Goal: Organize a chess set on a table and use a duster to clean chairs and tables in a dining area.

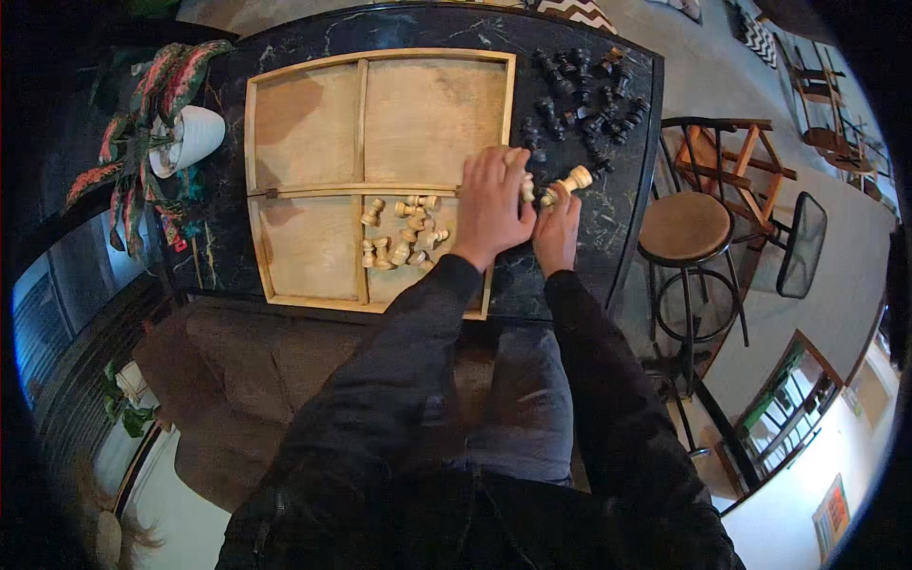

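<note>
An unfolded wooden chess box [362,128] lies with its divided inner side up on a dark marbled table. Several light wooden chess pieces [401,253] lie in its near right compartment. My left hand [493,206] is over the box's right edge, with light pieces partly showing at its fingers; whether it grips them is hidden. Beside it, to the right of the box, my right hand [557,231] has its fingers on light chess pieces, one of them a larger piece [577,178] sticking out past the fingertips. Dark chess pieces [584,92] lie in a loose group beyond my hands.
A white pot [192,141] with a red and green leafy plant stands at the table's left. A round-seated stool [685,226] is beyond the table's right edge [645,192]. A brown cushioned seat [235,377] is at the near left.
</note>
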Demonstrator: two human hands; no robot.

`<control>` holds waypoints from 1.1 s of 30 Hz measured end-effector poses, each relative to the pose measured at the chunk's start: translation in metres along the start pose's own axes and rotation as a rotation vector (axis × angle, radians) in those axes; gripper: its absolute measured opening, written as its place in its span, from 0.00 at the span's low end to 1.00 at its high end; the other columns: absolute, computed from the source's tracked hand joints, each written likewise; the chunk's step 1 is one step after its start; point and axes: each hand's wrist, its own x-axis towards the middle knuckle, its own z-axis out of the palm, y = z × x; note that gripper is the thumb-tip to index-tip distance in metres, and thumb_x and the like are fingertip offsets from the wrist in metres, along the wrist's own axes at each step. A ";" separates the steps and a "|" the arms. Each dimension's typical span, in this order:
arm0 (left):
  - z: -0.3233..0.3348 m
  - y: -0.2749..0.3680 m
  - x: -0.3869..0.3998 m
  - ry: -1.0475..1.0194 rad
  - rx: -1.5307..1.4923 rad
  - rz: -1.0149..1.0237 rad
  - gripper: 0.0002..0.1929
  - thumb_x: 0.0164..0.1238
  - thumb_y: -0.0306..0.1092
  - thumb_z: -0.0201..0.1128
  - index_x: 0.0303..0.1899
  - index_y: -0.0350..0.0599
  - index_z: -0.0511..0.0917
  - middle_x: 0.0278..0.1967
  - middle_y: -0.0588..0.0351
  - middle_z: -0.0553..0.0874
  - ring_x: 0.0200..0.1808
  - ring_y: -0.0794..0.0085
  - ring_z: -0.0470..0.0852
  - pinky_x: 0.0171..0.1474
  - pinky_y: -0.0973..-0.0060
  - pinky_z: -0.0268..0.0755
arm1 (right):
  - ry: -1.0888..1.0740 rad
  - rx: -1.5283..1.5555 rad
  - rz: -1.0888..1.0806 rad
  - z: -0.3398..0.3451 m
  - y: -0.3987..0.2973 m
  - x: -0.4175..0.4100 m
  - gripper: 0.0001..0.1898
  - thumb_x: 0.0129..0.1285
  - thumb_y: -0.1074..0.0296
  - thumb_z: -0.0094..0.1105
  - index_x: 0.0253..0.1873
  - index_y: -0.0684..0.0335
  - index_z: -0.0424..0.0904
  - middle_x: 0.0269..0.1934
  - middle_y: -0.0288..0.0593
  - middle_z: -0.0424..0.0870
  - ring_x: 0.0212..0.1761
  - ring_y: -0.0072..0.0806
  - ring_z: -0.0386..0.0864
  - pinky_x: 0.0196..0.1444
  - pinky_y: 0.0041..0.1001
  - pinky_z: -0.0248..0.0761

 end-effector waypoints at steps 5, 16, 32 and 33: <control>-0.072 -0.067 0.007 0.012 -0.068 -0.084 0.37 0.52 0.20 0.64 0.70 0.49 0.76 0.72 0.39 0.74 0.72 0.41 0.75 0.73 0.53 0.73 | -0.068 0.056 -0.163 0.000 -0.052 0.026 0.26 0.66 0.84 0.58 0.68 0.64 0.76 0.54 0.58 0.74 0.56 0.58 0.79 0.59 0.47 0.76; -0.103 -0.126 -0.022 -0.126 -0.143 -0.220 0.35 0.68 0.27 0.66 0.78 0.50 0.71 0.78 0.40 0.72 0.76 0.42 0.73 0.76 0.54 0.69 | -0.087 0.058 -0.125 0.038 -0.096 0.065 0.28 0.72 0.62 0.69 0.75 0.47 0.77 0.68 0.60 0.76 0.68 0.60 0.77 0.68 0.48 0.74; -0.089 -0.125 -0.093 0.138 0.013 -0.369 0.27 0.78 0.35 0.66 0.73 0.37 0.72 0.74 0.35 0.74 0.77 0.38 0.68 0.78 0.47 0.63 | -0.105 -0.272 -0.075 0.042 -0.023 0.029 0.17 0.76 0.72 0.60 0.66 0.59 0.79 0.61 0.67 0.74 0.61 0.64 0.77 0.62 0.51 0.76; -0.091 -0.130 -0.082 0.152 0.023 -0.345 0.27 0.78 0.35 0.66 0.73 0.37 0.72 0.74 0.34 0.74 0.77 0.38 0.68 0.78 0.47 0.63 | -0.057 -0.272 -0.121 0.043 -0.021 0.024 0.16 0.76 0.71 0.60 0.66 0.59 0.79 0.61 0.67 0.74 0.61 0.64 0.77 0.62 0.51 0.76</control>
